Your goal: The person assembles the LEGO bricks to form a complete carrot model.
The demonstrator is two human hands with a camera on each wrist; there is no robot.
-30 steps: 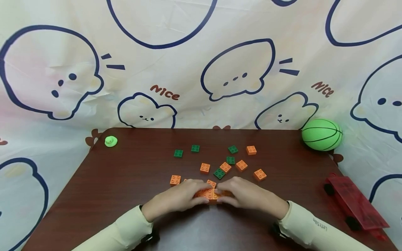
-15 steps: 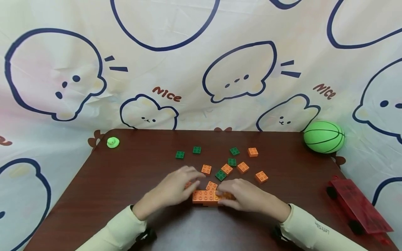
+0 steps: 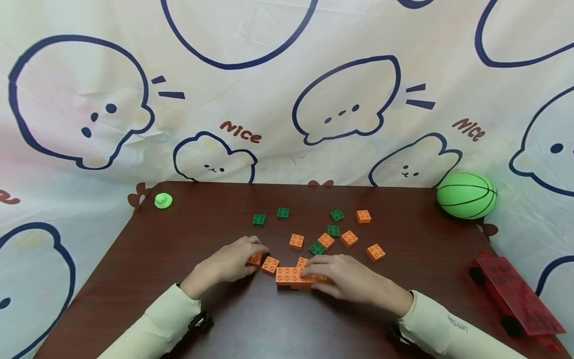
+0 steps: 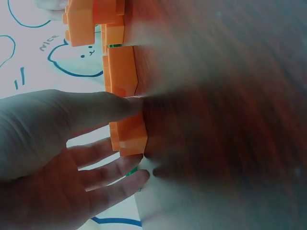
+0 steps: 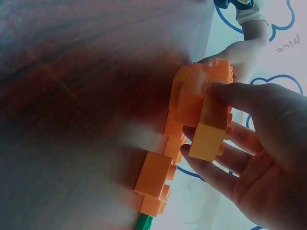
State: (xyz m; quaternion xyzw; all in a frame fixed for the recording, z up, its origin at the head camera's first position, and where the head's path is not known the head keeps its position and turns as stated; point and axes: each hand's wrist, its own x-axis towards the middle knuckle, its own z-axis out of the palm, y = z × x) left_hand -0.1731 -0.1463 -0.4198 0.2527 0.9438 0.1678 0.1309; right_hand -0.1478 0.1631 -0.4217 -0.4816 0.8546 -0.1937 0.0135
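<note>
1. On the near middle of the brown tabletop, my right hand grips a joined orange block, thumb on its near side, fingers behind.
2. Left of it, my left hand pinches a single orange brick between thumb and fingers.
3. Between my hands lies a loose orange brick, near the block's left end; another orange brick sits just behind the block.
4. Farther back, five green bricks and five more orange bricks lie scattered.
5. A green duck sits far left, a green ball far right, and a red wheeled toy along the right edge.
</note>
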